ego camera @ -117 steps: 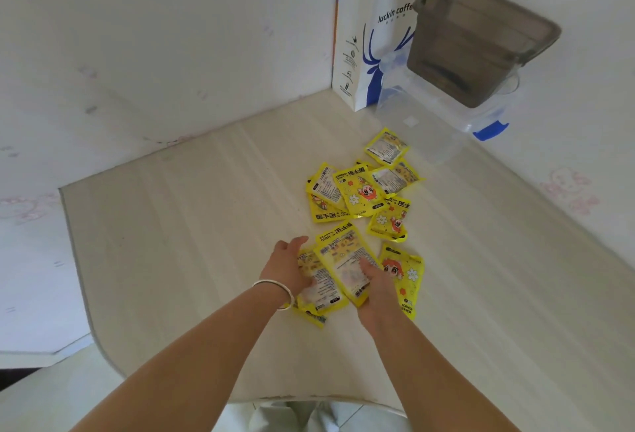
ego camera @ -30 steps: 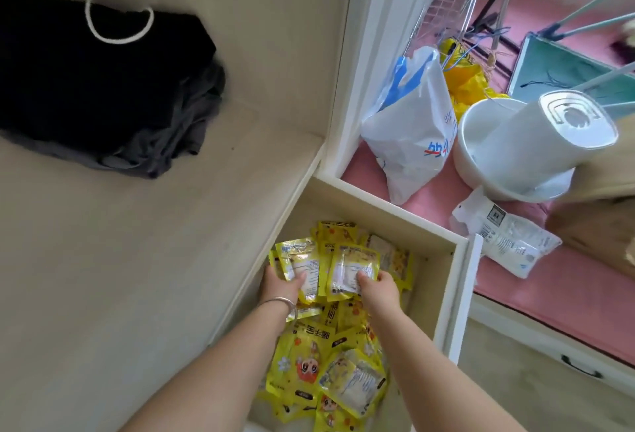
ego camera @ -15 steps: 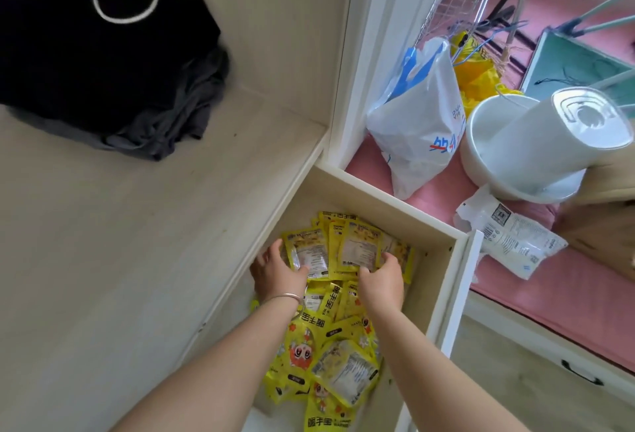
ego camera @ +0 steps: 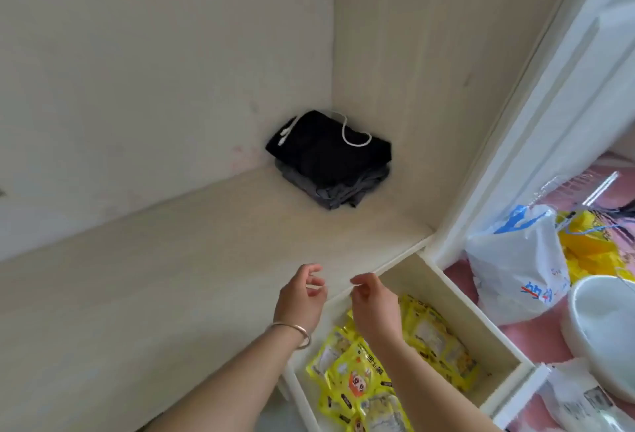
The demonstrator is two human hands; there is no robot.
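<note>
Two pale wood-grain wall panels are meeting in a corner above a matching shelf board, which is stretching wide to the left. A white frame is running diagonally down the right, with a pink floor covering showing beyond it. Soft daylight is washing everything evenly.

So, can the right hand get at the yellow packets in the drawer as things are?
Probably yes: the right hand hangs empty just above the open drawer, and nothing covers the yellow packets.
</note>
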